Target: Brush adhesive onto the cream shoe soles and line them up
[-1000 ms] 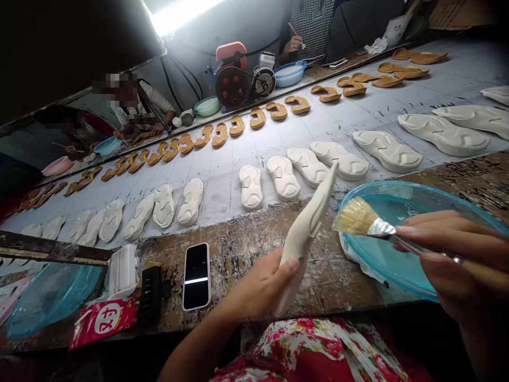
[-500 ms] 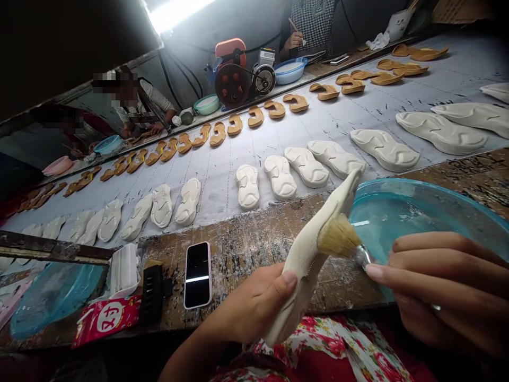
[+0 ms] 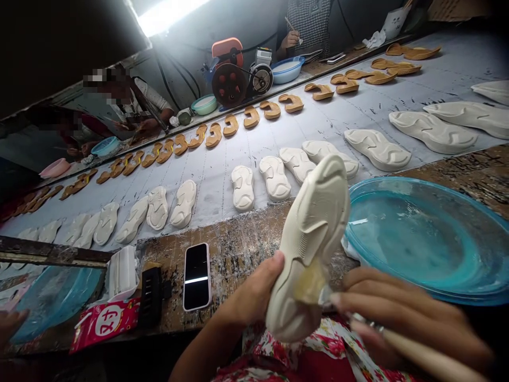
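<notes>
pinching a brush (image 3: 421, 351) between thumb and fingers, the blurred right hand (image 3: 401, 313) has its bristles against the lower part of a white sole (image 3: 318, 223), right of centre in the frame. the left hand (image 3: 256, 289) has its grip closed on the sole's left edge, holding it tilted up over the front of the worktop (image 3: 238, 241). brushing of this piece looks underway, not finished; how much of its face is coated i can't tell. at the right, the blue basin (image 3: 397, 183) has liquid in it. further out, white soles (image 3: 242, 188) lie in a line from the left to the upper right; whether any are brushed or waiting doesn't show. beyond them, across the same pale sheet (image 3: 212, 193), runs a row of tan pieces (image 3: 250, 118). a phone (image 3: 196, 276) lies left of the left hand.
</notes>
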A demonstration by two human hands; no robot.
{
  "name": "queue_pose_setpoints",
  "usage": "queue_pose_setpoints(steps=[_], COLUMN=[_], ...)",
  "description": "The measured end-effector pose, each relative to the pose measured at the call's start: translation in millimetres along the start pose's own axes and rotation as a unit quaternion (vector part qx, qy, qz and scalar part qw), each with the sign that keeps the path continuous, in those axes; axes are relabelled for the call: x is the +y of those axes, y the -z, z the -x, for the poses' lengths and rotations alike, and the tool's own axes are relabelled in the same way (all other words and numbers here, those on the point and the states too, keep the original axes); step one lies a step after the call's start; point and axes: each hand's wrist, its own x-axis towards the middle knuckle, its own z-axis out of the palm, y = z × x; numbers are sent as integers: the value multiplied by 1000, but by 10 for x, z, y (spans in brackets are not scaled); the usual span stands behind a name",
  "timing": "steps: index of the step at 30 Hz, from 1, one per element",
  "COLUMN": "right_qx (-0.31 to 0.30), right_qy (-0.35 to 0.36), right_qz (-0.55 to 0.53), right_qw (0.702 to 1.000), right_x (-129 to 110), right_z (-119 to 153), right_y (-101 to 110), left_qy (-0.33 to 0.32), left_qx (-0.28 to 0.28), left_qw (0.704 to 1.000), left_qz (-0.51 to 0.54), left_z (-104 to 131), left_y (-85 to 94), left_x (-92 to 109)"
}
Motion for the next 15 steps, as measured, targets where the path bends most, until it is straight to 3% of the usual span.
queue_pose_setpoints(steps=[1,3,4,5,6,8,10,15], right_qx=[-38,-54,-28,45,82,111,114,41], right_qy=[11,-10,-46,-103,-211,-284,-305,-277], right_qz=[-24,-59,-53,-29,67,164,228,218], right_qw=[999,997,997,993,972,938,918,935], right_x=[-19,9,60,134,227,446,664,946], right_z=[-10,43,107,190,286,478,626,782], right_y=[-32,-51,-30,13,74,230,378,531], left_qy=[-7,-10,-1,17,40,81,87,72], left_qx=[6,11,7,-2,-14,-35,-32,22], left_qw=[1000,997,994,990,986,975,969,967], left_qz=[19,78,111,139,164,202,229,242], left_z=[-77,-231,-301,-360,-408,-465,-482,-490], left_y=[12,61,99,146,198,303,379,364], left_x=[-25,-66,-81,-95,-109,-145,-195,-317])
